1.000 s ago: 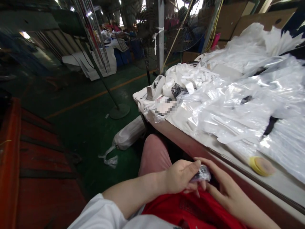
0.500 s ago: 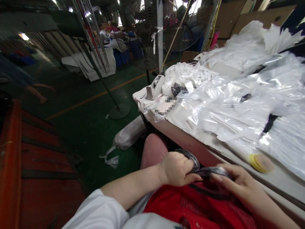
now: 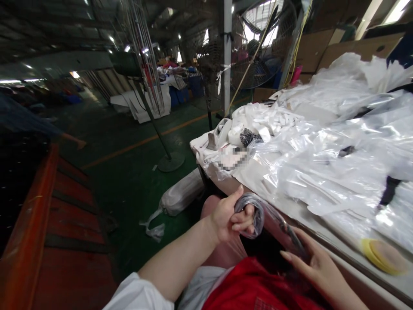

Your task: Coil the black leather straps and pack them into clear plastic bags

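My left hand (image 3: pixel 226 219) is turned palm up, thumb raised, with its fingers curled inside a loop of clear, crinkled plastic wrapping (image 3: pixel 259 217) that has something dark in it. The wrapping runs from the loop over to my right hand (image 3: pixel 318 262), whose thumb and fingers close on its darker end. Both hands are over my lap, in front of the red cloth (image 3: pixel 235 282) on my body and beside the table edge. What lies inside the plastic is too blurred to name.
The table (image 3: pixel 309 215) on the right bears heaped clear plastic bags (image 3: pixel 325 159), white strips (image 3: pixel 267 118), a tape dispenser (image 3: pixel 219 133) and a yellow tape roll (image 3: pixel 380 256). A white wrapped bundle (image 3: pixel 180 193) and a stand's round base (image 3: pixel 171 161) are on the green floor. An orange-red wooden structure (image 3: pixel 74 224) stands left.
My left hand has turned from knuckles up to palm up, and the plastic loop now goes round its fingers. My hands have moved apart, stretching the plastic between them. The view has shifted.
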`<state>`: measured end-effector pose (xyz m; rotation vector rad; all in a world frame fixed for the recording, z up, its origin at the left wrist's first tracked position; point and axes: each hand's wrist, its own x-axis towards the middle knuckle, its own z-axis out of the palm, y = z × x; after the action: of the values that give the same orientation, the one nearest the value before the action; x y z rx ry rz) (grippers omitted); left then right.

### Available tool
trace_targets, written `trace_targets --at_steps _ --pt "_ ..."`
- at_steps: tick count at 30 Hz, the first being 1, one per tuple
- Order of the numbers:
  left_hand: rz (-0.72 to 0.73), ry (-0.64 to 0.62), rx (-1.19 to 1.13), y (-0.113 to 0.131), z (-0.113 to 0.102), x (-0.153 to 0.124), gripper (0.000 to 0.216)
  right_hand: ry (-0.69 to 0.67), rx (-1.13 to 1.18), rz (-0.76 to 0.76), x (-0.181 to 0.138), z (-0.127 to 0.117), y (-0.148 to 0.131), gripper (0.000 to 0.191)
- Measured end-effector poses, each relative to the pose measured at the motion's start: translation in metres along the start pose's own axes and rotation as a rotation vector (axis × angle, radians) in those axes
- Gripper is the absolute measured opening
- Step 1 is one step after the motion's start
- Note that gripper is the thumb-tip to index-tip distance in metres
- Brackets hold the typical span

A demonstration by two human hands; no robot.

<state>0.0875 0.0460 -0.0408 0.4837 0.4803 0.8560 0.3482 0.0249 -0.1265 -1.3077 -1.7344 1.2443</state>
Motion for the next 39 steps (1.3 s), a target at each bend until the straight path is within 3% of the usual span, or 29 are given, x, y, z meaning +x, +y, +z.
trace_targets --at_steps 2,3,6,9,11,13,16,19,22,26,28,30,34,39 --pt "0.079 0.025 -0.048 0.009 0.003 0.001 0.07 0.062 -0.07 -0.026 0.006 0.003 0.005 0.05" --pt "0.139 0.045 -0.055 0.012 0.005 0.002 0.067 0.018 -0.089 -0.022 0.007 0.006 0.005 0.045" --pt "0.43 0.146 0.081 0.008 0.011 0.011 0.05 -0.328 -0.021 0.065 0.002 0.012 -0.015 0.045" --pt "0.649 0.305 0.556 -0.014 0.012 0.026 0.034 -0.648 0.205 0.167 -0.008 0.013 -0.051 0.051" --pt "0.625 0.34 0.913 -0.035 0.008 0.033 0.025 -0.71 0.365 0.189 -0.009 0.009 -0.067 0.049" --pt "0.554 0.276 1.189 -0.054 0.002 0.035 0.021 -0.653 0.512 0.229 -0.007 0.002 -0.068 0.048" --pt "0.475 0.122 1.486 -0.069 -0.008 0.029 0.025 -0.527 0.598 0.333 -0.007 -0.008 -0.049 0.047" --pt "0.347 0.018 1.621 -0.073 -0.016 0.022 0.038 -0.516 0.531 0.419 -0.011 -0.016 -0.031 0.044" --pt "0.195 0.013 1.419 -0.076 -0.022 0.023 0.046 -0.616 0.469 0.429 -0.019 -0.023 -0.034 0.043" --pt "0.057 0.229 0.537 -0.074 -0.029 0.036 0.046 -0.685 0.433 0.374 -0.03 -0.02 -0.054 0.048" --pt "0.055 0.348 0.095 -0.063 -0.03 0.043 0.045 -0.643 0.411 0.36 -0.036 -0.011 -0.058 0.053" --pt "0.099 0.401 -0.176 -0.049 -0.03 0.046 0.049 -0.625 0.377 0.35 -0.04 0.0 -0.056 0.056" --pt "0.183 0.433 -0.296 -0.026 -0.029 0.044 0.06 -0.621 0.344 0.333 -0.045 0.016 -0.047 0.058" --pt "0.143 0.525 -0.269 -0.025 -0.033 0.04 0.058 -0.56 0.288 0.322 -0.048 0.018 -0.048 0.058"
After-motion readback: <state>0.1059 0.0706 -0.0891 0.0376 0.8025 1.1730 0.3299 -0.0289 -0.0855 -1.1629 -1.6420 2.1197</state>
